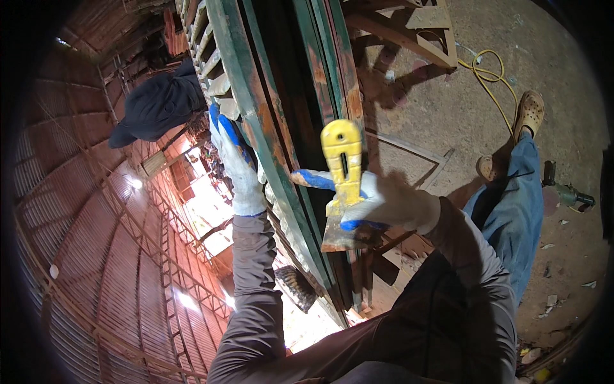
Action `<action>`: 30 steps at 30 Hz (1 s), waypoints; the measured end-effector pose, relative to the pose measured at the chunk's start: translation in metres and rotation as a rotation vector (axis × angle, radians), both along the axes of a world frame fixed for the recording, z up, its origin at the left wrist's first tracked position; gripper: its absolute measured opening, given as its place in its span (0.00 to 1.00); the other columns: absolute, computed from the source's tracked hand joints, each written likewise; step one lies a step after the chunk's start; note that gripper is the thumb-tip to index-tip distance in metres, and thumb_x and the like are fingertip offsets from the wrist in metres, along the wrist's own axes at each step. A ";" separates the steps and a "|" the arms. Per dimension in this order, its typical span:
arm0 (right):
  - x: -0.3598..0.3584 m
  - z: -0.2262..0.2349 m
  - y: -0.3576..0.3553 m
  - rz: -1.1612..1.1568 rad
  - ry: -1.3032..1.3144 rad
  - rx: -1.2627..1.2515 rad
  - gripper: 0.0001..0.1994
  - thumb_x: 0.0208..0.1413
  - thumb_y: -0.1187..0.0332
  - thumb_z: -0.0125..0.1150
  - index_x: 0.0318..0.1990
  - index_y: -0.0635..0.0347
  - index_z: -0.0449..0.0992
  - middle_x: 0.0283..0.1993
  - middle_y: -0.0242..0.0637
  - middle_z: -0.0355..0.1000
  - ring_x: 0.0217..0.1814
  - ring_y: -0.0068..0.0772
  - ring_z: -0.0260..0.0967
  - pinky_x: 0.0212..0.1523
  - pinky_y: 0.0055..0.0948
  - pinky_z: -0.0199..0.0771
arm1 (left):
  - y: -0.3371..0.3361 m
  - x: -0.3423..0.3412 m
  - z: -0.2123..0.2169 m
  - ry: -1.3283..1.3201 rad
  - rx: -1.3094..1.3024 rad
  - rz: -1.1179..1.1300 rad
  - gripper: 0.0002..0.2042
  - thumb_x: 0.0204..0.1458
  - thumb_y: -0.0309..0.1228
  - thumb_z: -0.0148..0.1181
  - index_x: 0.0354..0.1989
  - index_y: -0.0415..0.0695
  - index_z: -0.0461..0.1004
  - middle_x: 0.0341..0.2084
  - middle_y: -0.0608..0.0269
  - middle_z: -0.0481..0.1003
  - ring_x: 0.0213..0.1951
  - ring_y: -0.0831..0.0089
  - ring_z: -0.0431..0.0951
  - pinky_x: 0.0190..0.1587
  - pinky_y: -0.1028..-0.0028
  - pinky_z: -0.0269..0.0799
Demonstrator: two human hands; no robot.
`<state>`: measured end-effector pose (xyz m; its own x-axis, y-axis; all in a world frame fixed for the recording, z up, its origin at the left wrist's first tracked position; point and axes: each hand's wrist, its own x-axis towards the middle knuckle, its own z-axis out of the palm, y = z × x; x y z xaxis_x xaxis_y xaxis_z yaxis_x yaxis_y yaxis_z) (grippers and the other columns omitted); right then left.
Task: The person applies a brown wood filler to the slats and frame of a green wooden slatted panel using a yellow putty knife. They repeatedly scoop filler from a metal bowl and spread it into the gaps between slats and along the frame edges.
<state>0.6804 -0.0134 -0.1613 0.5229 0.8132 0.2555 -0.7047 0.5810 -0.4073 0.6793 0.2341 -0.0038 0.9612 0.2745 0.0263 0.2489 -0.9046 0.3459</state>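
Observation:
A long wooden shutter frame with worn green paint runs down the middle, pale slats along its left side. My left hand, in a white glove with blue fingertips, lies against those slats with its fingers stretched out. My right hand, gloved alike, grips a putty knife by its yellow handle. The handle's end points up and away; the broad, stained blade hangs below the hand. One finger of that hand reaches out toward the frame, its tip smeared brown.
Behind the slats is a person in dark clothing. A wooden stand, a yellow cord and a green power tool are on the concrete floor. Legs in blue jeans with tan clogs show at right. Corrugated metal sheeting fills the left.

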 end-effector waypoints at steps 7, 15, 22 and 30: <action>0.038 0.005 0.008 -0.045 0.046 -0.054 0.20 0.60 0.67 0.64 0.60 0.54 0.77 0.40 0.38 0.77 0.40 0.31 0.74 0.40 0.30 0.75 | -0.002 -0.001 0.004 0.034 0.162 -0.069 0.25 0.74 0.32 0.41 0.77 0.44 0.51 0.74 0.46 0.53 0.75 0.51 0.54 0.76 0.57 0.51; 0.040 -0.007 0.017 -0.301 -0.232 -0.081 0.17 0.57 0.67 0.67 0.55 0.53 0.79 0.40 0.37 0.78 0.38 0.34 0.76 0.39 0.30 0.78 | 0.005 -0.003 0.004 0.048 0.281 -0.144 0.27 0.72 0.30 0.45 0.78 0.45 0.50 0.74 0.46 0.54 0.74 0.49 0.55 0.76 0.55 0.51; 0.062 0.005 -0.017 0.188 0.266 0.124 0.21 0.59 0.69 0.62 0.61 0.56 0.73 0.47 0.33 0.75 0.36 0.19 0.70 0.39 0.22 0.73 | -0.004 -0.001 0.003 0.033 0.141 -0.041 0.26 0.74 0.34 0.41 0.78 0.45 0.50 0.75 0.47 0.52 0.75 0.52 0.54 0.76 0.58 0.50; 0.078 0.010 0.014 0.323 0.282 0.107 0.32 0.58 0.69 0.62 0.73 0.54 0.65 0.36 0.23 0.72 0.36 0.14 0.66 0.39 0.19 0.70 | 0.005 -0.001 0.001 -0.005 0.052 -0.001 0.26 0.75 0.38 0.38 0.77 0.42 0.51 0.75 0.49 0.52 0.75 0.54 0.54 0.76 0.61 0.48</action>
